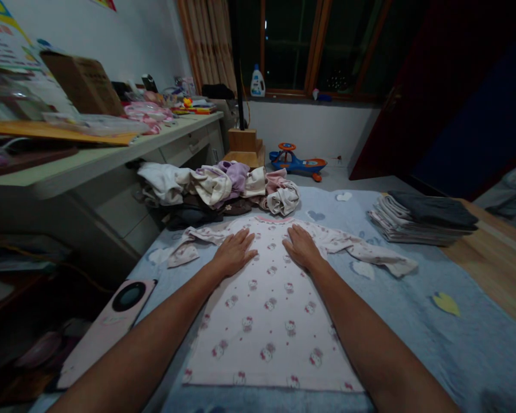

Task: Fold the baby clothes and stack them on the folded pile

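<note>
A pale pink long-sleeved child's shirt (270, 321) with a cartoon cat print lies spread flat on a light blue blanket (447, 344). Its collar points away from me and both sleeves stretch out to the sides. My left hand (235, 252) rests flat on the shirt's upper left, fingers spread. On the upper right, near the shoulder, my right hand (301, 245) lies flat with its fingers stretched out. Neither hand grips the cloth. The forearms cover parts of the shirt's side edges.
Beyond the collar is a heap of crumpled clothes (223, 186). A folded stack of clothes (421, 221) sits at the right. At the left are a pink phone (107, 330) and a cluttered desk (198, 121). A blue ride-on toy (298, 163) stands on the floor behind.
</note>
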